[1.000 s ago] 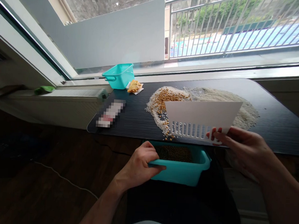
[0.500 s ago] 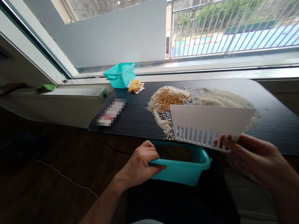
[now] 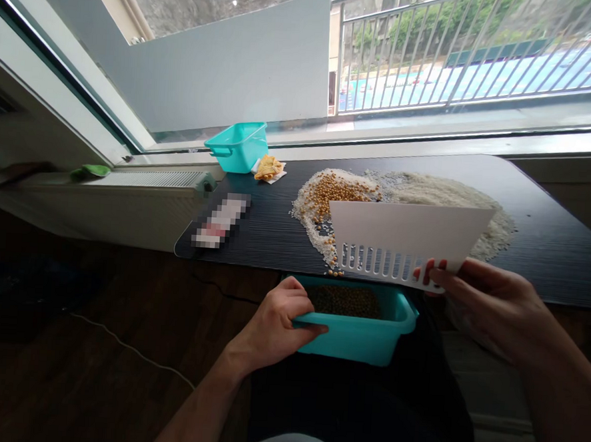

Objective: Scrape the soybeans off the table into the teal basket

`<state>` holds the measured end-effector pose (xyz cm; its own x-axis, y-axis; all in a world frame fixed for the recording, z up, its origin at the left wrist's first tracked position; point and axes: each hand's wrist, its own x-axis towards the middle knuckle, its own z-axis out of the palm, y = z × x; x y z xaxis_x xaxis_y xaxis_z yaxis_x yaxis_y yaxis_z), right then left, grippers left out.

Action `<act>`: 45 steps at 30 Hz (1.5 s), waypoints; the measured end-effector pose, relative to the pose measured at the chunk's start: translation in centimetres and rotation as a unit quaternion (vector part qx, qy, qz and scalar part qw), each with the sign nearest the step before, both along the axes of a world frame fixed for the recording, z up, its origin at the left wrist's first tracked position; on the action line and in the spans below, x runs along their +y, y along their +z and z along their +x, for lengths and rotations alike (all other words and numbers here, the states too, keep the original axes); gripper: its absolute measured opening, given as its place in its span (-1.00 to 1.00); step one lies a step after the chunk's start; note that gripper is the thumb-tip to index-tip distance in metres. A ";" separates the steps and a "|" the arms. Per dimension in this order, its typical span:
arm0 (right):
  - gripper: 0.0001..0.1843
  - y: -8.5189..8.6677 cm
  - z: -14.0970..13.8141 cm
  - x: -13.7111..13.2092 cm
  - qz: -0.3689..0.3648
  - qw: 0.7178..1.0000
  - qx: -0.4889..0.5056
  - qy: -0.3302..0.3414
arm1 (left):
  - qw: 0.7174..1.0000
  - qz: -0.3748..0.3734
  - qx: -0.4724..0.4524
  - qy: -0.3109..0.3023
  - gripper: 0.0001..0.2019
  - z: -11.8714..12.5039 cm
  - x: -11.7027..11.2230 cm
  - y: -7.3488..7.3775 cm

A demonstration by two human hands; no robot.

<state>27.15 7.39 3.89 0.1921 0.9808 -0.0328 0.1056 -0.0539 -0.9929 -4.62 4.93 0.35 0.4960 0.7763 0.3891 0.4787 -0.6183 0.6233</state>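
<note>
Left hand (image 3: 276, 326) clamped on the rim of the teal bin (image 3: 363, 342), held below the table (image 3: 264, 236) edge; a bean layer already lies inside. Right hand (image 3: 485, 306) fingers pinch the slotted scraper (image 3: 405, 234), upright on the table. Beyond it, the bean pile (image 3: 332, 190) and rice (image 3: 437, 190) are mostly unsorted.

A wide window (image 3: 434, 89) runs along the whole far side of the room and lets in soft grey daylight. Outside stands a metal balcony railing (image 3: 461, 51), with green trees and a blue court beyond it. Left of the railing, 1 plain grey panel (image 3: 235, 64) blocks the view, and a rough stone wall (image 3: 199, 2) rises above it. A pale sill (image 3: 480, 147) lies under the glass. The dark, finely grained surface (image 3: 564, 251) has rounded corners and stands close against the sill. To its left, 1 white radiator (image 3: 142, 183) sits below the slanting window frame (image 3: 58, 80). The floor (image 3: 65, 380) is dark brown wood, and 1 thin white cable (image 3: 127, 352) trails across it.
</note>
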 end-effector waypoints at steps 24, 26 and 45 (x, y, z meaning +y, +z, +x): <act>-0.40 -1.2 -0.2 0.4 0.001 0.999 -0.008 0.052 | 1.000 0.016 -0.004 0.006 -0.52 0.3 -0.3 -0.1; -0.40 -1.8 -0.8 0.0 0.020 0.999 0.001 0.039 | 1.000 0.018 -0.003 0.008 -0.52 0.3 -0.3 -0.1; -0.57 -4.0 -1.7 -2.1 0.050 0.994 -0.066 -0.073 | 1.000 0.016 0.009 0.016 -0.53 0.0 -0.3 -0.2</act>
<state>25.48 5.29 -0.06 0.3289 0.9393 0.0977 0.2340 0.0192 -0.9721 -4.59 4.67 0.11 0.4778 0.7797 0.4047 0.5097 -0.6213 0.5951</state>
